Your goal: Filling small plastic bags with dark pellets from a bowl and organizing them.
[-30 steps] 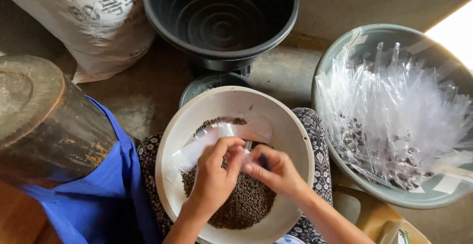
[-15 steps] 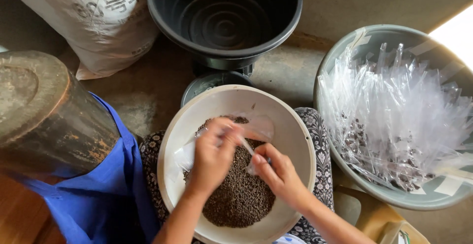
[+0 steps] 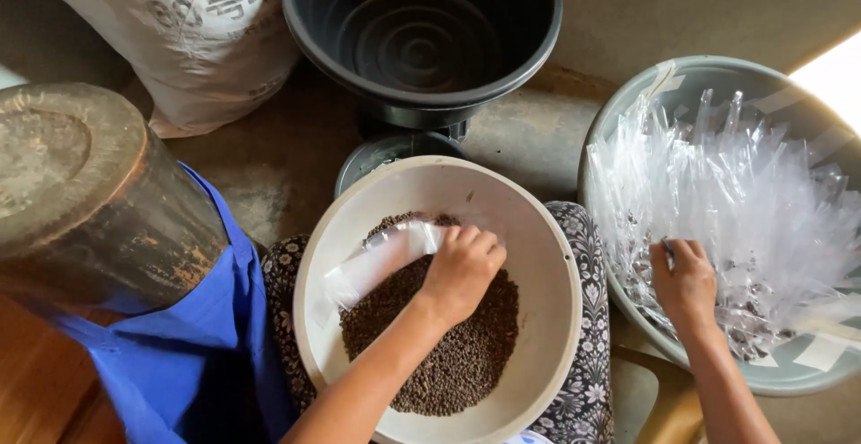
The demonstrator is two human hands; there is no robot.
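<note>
A cream basin (image 3: 538, 256) on my lap holds a heap of small dark brown seeds (image 3: 448, 354). My left hand (image 3: 462, 269) rests over the seeds, closed on a narrow clear plastic bag (image 3: 381, 260) that lies across the basin toward the left. My right hand (image 3: 686, 278) is out to the right inside a grey-green basin (image 3: 717, 76), fingers curled among a pile of clear plastic bags (image 3: 735, 202). Whether it grips one of them I cannot tell.
A large black tub (image 3: 421, 31) stands at the top centre, a white woven sack (image 3: 188, 22) at the top left. A rusty brown cylinder (image 3: 81, 193) and blue cloth (image 3: 179, 354) lie left of the cream basin. Patterned fabric (image 3: 587, 372) covers my lap.
My right hand has left the cream basin and moved right into the grey-green basin of plastic bags. My left hand stays over the seeds with the clear bag.
</note>
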